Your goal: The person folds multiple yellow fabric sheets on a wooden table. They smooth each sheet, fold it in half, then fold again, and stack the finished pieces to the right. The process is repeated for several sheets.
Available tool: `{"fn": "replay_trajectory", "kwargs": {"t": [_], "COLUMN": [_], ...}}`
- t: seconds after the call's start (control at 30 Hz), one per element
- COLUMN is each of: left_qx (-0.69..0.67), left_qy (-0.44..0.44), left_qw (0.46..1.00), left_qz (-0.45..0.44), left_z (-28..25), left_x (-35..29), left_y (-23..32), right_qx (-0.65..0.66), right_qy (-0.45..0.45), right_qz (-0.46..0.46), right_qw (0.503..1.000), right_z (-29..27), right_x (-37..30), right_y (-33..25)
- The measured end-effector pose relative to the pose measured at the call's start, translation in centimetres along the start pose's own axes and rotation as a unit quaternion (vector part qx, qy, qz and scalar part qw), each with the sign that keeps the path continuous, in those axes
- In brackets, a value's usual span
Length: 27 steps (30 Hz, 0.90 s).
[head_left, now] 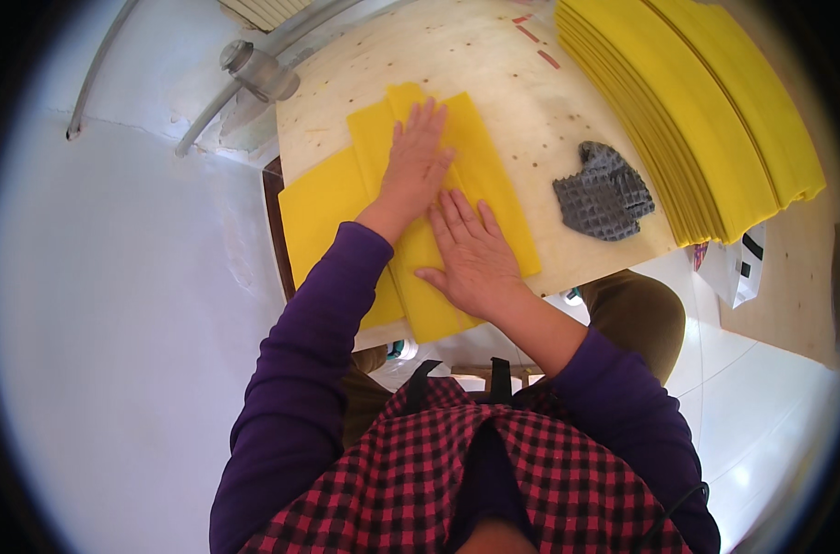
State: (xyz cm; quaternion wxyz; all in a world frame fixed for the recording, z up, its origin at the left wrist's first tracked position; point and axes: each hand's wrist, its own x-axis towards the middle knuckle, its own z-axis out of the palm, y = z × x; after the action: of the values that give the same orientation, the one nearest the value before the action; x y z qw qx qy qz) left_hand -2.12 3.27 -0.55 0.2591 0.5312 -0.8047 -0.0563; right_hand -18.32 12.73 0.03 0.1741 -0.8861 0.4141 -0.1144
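Note:
A yellow cloth (327, 198) lies folded on a pale wooden board (494, 65), with layers overlapping and its near end hanging over the board's edge. My left hand (418, 157) presses flat on the upper part of the cloth, fingers spread and pointing away from me. My right hand (475, 254) lies flat on the cloth just below it, palm down, fingers spread toward the far left. Neither hand grips anything.
A tall stack of yellow cloths (706, 102) fills the board's right side. A grey waffle-textured cloth (604, 194) lies crumpled between the stack and my hands. A metal pipe fitting (253, 72) stands at the board's far left corner. White floor surrounds the board.

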Motion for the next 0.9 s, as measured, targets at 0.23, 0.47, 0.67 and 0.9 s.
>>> {"fn": "replay_trajectory", "kwargs": {"t": [0.23,0.47,0.67,0.9], "left_qx": [-0.134,-0.029,0.002,0.083], "left_qy": [0.171,0.163,-0.195,-0.160], "left_qw": [0.968,0.981,0.980,0.982], "left_qz": [-0.124,-0.100,0.026,0.047], "left_z": [-2.5,-4.4,-0.5,1.0], "left_x": [0.4,0.5,-0.2,-0.4], "left_y": [-2.3,-2.1,1.5,0.9], "right_qx": [-0.008,-0.003,-0.005,-0.024], "right_qy": [-0.005,0.006,0.041,0.040], "right_qz": [0.002,-0.001,-0.009,-0.031], "right_qw": [1.000,1.000,0.999,0.998], "right_z": [0.2,0.2,0.3,0.8], "right_x": [0.0,-0.1,-0.1,-1.8], "right_y": [0.0,0.0,0.0,-0.5]}}
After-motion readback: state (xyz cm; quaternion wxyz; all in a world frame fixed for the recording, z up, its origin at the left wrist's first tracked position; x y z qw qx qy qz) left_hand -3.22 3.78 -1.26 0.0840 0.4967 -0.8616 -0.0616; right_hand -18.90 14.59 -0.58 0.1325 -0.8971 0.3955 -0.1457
